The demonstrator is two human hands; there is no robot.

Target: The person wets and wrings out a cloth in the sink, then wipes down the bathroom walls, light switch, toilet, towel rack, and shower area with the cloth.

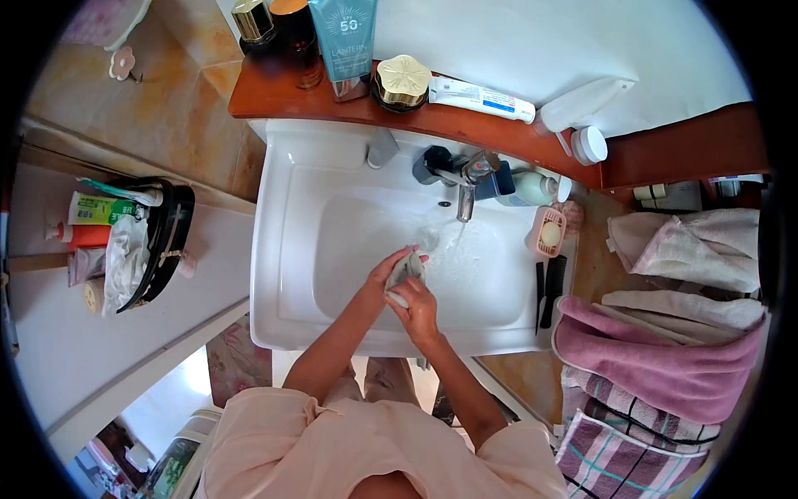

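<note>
Over the white sink (pixel 278 249), both hands are closed on a small, wet-looking greyish cloth (pixel 407 271). My left hand (pixel 386 269) grips it from the left and far side. My right hand (pixel 417 308) presses on its near side, fingers curled into the folds. The cloth is bunched up, and part of it is hidden by the fingers. A chrome faucet (pixel 467 200) stands beyond the hands to the right, with a thin stream of water (pixel 460 236) falling from it. Suds or splashes show in the basin below the spout.
Along the back runs a brown shelf (pixel 357 110) with a sunscreen tube (pixel 344 41), a gold-lidded jar (pixel 402 81) and a toothpaste tube (pixel 482 98). At right are a pink soap dish (pixel 534 234), combs (pixel 554 291) and hanging towels (pixel 657 358). A toiletry bag (pixel 170 241) sits left.
</note>
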